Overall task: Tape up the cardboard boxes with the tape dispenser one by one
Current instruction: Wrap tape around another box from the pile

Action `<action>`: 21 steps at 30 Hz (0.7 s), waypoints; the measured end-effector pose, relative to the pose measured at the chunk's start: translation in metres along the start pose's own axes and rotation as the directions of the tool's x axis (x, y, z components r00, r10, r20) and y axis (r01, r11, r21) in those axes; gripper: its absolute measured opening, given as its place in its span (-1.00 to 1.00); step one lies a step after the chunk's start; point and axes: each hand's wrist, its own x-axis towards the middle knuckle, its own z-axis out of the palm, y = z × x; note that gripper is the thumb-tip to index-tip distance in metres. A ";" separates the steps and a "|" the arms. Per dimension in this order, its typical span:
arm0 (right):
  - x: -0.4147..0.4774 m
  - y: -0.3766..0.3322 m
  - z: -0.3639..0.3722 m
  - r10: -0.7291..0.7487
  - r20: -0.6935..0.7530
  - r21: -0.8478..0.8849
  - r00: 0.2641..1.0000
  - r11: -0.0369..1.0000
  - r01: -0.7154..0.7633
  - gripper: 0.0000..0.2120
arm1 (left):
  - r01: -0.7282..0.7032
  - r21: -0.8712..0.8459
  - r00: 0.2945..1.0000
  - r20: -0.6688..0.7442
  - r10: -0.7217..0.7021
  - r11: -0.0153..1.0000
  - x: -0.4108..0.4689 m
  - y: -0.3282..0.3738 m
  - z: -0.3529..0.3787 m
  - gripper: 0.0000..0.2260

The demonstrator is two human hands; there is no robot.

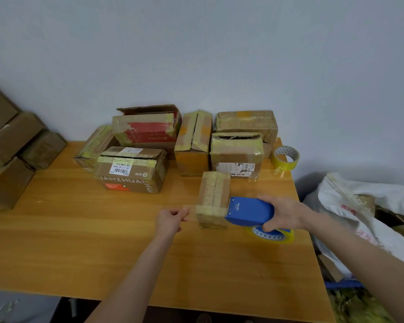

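We have the small cardboard box (pixel 214 199) standing near the middle of the wooden table (pixel 91 241), closer to its right edge. Our right hand (pixel 283 213) curls round the blue tape dispenser (pixel 250 212), whose front edge meets the box's right side; its yellowish tape roll (pixel 273 236) sits just under our fingers. Our left hand (pixel 170 220) pinches the free end of a clear tape strip (pixel 191 214) – it runs from our fingertips to the box's near face. Farther back stands a cluster of taped boxes (pixel 135 169), with a spare tape roll (pixel 285 158) at the far right corner. More cartons (pixel 7 148) are stacked off the table's left – a white sack (pixel 359 206) lies to the right.
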 end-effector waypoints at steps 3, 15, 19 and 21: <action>0.004 0.001 0.008 0.020 0.004 0.014 1.000 1.000 -0.020 -0.35 | 0.023 0.010 0.999 0.028 -0.023 1.000 0.003 -0.003 0.004 -0.81; 0.012 0.005 0.019 0.007 -0.002 0.032 1.000 0.999 -0.007 -0.36 | -0.058 0.489 0.998 0.032 0.049 0.870 0.020 -0.011 -0.016 -0.45; 0.013 0.005 0.020 -0.025 -0.022 0.015 0.999 1.000 0.025 -0.35 | -0.597 0.530 0.730 0.049 0.681 0.602 -0.014 -0.001 0.002 -0.67; 0.011 0.005 0.019 -0.030 -0.046 -0.048 0.999 0.998 0.028 -0.33 | -0.747 0.540 0.597 0.290 0.748 0.388 -0.037 0.007 0.022 -0.58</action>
